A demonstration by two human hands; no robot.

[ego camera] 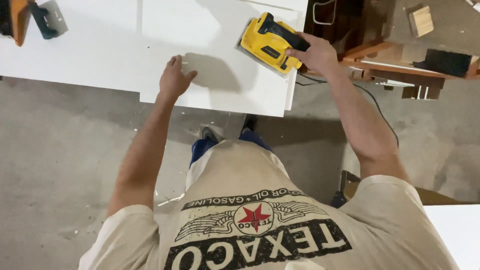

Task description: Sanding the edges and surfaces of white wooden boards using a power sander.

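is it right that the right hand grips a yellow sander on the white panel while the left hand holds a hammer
Not quite. In the head view the left hand holds nothing; it rests flat on the white panel. The right hand does grip the yellow sander on that panel.

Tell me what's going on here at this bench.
A person stands over a white board and looks down at it. The right hand grips a yellow and black sander set on the board near its right edge. The left hand lies flat on the board, fingers spread. A black cord trails off past the right arm toward the concrete floor. Another orange and black tool sits at the board's far left.
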